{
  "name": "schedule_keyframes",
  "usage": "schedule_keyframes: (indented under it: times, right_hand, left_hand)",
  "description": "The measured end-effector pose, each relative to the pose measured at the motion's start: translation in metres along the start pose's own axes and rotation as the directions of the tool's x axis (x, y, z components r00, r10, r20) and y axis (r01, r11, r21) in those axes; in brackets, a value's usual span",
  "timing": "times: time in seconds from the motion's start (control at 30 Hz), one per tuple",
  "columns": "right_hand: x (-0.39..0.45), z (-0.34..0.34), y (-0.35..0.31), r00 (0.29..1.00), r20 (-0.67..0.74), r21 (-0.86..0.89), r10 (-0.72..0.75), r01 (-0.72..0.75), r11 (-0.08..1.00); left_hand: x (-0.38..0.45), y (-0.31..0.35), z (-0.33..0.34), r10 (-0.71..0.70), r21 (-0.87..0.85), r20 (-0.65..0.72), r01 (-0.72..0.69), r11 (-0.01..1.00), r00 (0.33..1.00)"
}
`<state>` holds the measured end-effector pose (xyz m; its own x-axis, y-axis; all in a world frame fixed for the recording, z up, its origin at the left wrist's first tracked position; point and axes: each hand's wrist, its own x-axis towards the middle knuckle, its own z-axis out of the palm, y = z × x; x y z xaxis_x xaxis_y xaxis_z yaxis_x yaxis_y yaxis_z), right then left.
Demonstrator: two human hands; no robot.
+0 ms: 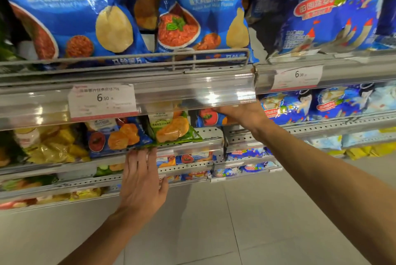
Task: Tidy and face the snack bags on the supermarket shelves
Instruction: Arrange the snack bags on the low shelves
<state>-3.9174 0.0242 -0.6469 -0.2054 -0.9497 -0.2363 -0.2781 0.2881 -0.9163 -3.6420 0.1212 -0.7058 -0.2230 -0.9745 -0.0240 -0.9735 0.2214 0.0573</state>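
With the left hand (142,179) flat and open just below the green bag (173,128), and the right hand (240,112), grip hidden, reaching past it, that tilted bag could slide off the shelf edge (188,146).

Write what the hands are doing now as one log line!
left hand: flat under green bag | right hand: reaching to blue bag

We lay our left hand (142,179) flat, fingers spread, against the front rail of the second shelf (188,146), just under a green snack bag (173,127) that tilts beside a blue snack bag (115,136). Our right hand (242,112) reaches under the upper shelf's price strip (192,91) to a blue bag with a tomato picture (209,117); its fingers are hidden. Above stand large blue chip bags (70,14) and price tags reading 6.50 (102,102) and 6.00 (299,77).
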Motion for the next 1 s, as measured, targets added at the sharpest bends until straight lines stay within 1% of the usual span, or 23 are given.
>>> schedule_keyframes:
  times: [0.1,0.17,0.37,0.5,0.6,0.7,0.87,0.93,1.0]
  right_hand:
    - [0.006,0.007,0.016,0.997,0.081,-0.009,0.01,-0.009,1.0]
    - [0.008,0.011,0.022,0.994,0.111,-0.012,0.015,-0.013,1.0]
    - [0.016,0.016,0.023,0.987,0.161,-0.13,0.002,0.019,0.991]
    - [0.012,0.015,0.021,0.98,0.197,-0.188,0.006,0.032,0.982]
    - [0.008,0.014,0.019,0.981,0.189,-0.206,0.035,0.005,0.978]
    - [-0.002,0.01,0.022,0.989,0.14,-0.204,0.042,-0.013,0.979]
    - [-0.027,0.006,0.029,0.999,-0.003,-0.285,-0.043,0.041,0.958]
    - [-0.042,0.01,0.032,0.983,-0.139,-0.343,-0.117,0.063,0.937]
    - [-0.06,0.018,0.035,0.923,-0.271,-0.373,-0.273,0.161,0.914]
  left_hand:
    - [0.001,0.0,0.004,-0.005,-0.009,-0.01,0.005,1.0,1.0]
    - [0.001,0.0,0.006,-0.019,-0.016,-0.01,0.019,1.0,1.0]
    - [-0.001,0.0,0.011,-0.022,-0.035,-0.022,0.022,0.999,0.999]
    - [0.0,0.0,0.011,-0.037,-0.051,0.018,0.038,0.998,0.999]
    - [-0.001,-0.001,0.008,-0.035,-0.053,0.048,0.038,0.998,0.998]
    - [-0.001,-0.004,0.005,-0.028,-0.076,0.064,0.033,0.997,0.998]
    - [-0.006,-0.011,0.001,-0.013,-0.145,0.082,0.024,0.989,0.997]
    - [-0.009,-0.012,-0.001,-0.016,-0.2,0.062,0.028,0.979,0.998]
    - [-0.012,-0.014,-0.002,-0.02,-0.266,0.03,0.027,0.964,0.999]
